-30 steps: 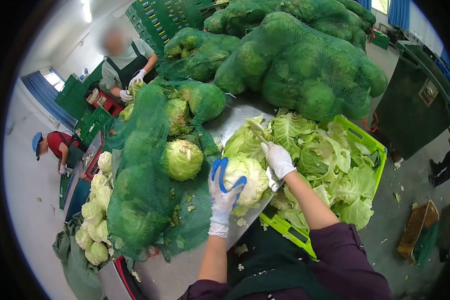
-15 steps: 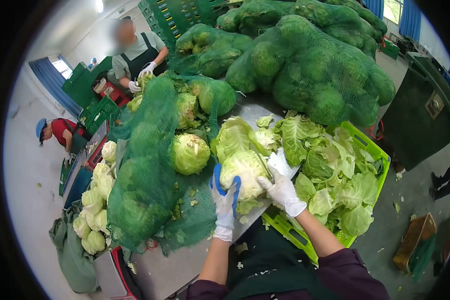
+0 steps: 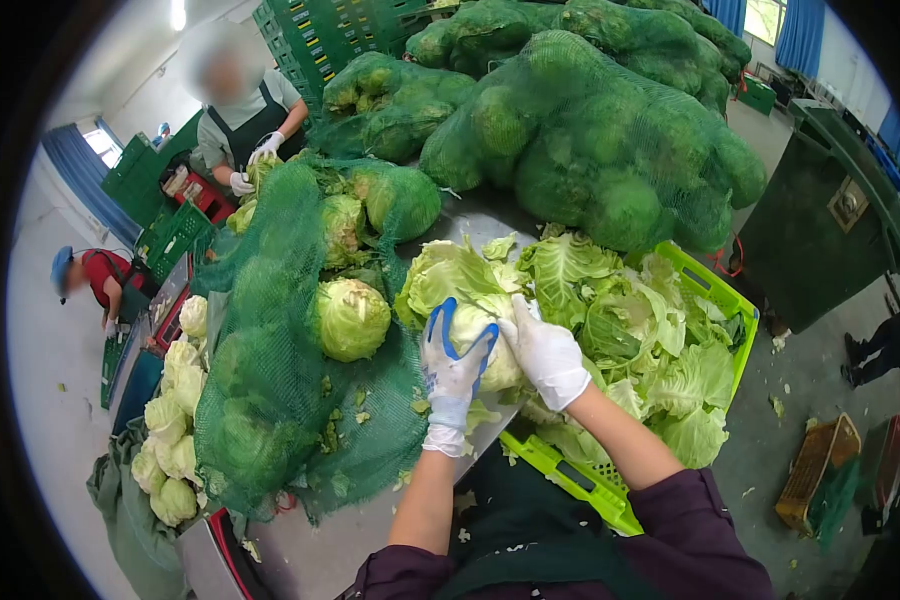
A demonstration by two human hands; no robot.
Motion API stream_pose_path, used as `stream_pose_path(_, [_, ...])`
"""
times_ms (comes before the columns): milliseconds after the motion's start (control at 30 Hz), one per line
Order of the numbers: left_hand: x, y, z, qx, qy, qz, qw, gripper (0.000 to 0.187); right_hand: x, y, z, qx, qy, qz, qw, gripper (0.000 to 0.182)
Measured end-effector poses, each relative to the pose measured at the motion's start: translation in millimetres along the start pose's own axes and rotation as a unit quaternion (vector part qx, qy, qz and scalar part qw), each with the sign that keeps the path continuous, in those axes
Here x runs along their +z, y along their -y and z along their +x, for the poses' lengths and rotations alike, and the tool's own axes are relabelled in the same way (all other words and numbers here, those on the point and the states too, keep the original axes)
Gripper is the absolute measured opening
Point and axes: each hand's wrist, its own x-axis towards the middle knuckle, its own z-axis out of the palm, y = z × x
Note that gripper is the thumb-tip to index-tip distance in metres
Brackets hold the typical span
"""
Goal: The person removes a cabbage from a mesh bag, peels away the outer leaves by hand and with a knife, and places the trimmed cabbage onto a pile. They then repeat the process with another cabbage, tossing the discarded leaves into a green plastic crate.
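A pale cabbage (image 3: 500,372) is held between my two gloved hands above the metal table. My left hand (image 3: 453,365), in a white and blue glove, is closed around its left and near side, fingers spread over it. My right hand (image 3: 547,355), in a white glove, presses its right side with the fingertips near the top; whether it also grips something small is hidden. A loose outer leaf (image 3: 445,275) stands out beyond the cabbage. Left of it, an untrimmed cabbage (image 3: 352,320) lies on the opened green net bag (image 3: 260,350).
A lime-green crate (image 3: 735,300) full of loose leaves (image 3: 660,340) stands at right. Full net bags (image 3: 610,140) lie behind. Trimmed cabbages (image 3: 175,430) are piled at left. A co-worker (image 3: 255,120) handles cabbage at the back left. A dark bin (image 3: 820,220) stands far right.
The view has shifted slightly right, so things appear further left. My left fingers have moved higher over the cabbage, and my right hand has turned so its back shows more.
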Motion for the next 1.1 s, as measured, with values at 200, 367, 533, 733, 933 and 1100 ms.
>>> stream_pose_path(200, [4.6, -11.5, -9.6, 0.042, -0.014, 0.084, 0.995, 0.064, -4.1, -49.3, 63.5, -0.033, 0.145, -0.038, 0.988, 0.048])
stream_pose_path(367, [0.5, 4.3, -13.9, 0.037, 0.000, -0.045, 0.998, 0.068, 5.2, -100.6, 70.9, 0.139, 0.220, 0.079, 0.962, 0.053])
stream_pose_path(533, [-29.8, 27.9, -2.2, -0.044, -0.016, -0.068, 0.997, 0.064, 2.4, -47.9, -0.6, 0.119, -0.102, 0.177, 0.972, 0.051])
stream_pose_path(733, [-39.1, -6.6, 0.9, 0.178, 0.039, 0.275, 0.944, 0.066, 31.7, 4.4, -54.9, 0.103, -0.024, 0.161, 0.981, 0.058])
stream_pose_path(933, [-23.2, 9.2, 12.1, 0.055, 0.085, 0.143, 0.985, 0.062, 14.6, 10.2, -36.5, 0.099, 0.002, 0.087, 0.991, 0.052])
stream_pose_path(1100, [-14.6, 0.5, -2.7, 0.065, 0.052, 0.079, 0.993, 0.056, 27.9, -35.1, 6.7, 0.131, 0.038, 0.071, 0.988, 0.047])
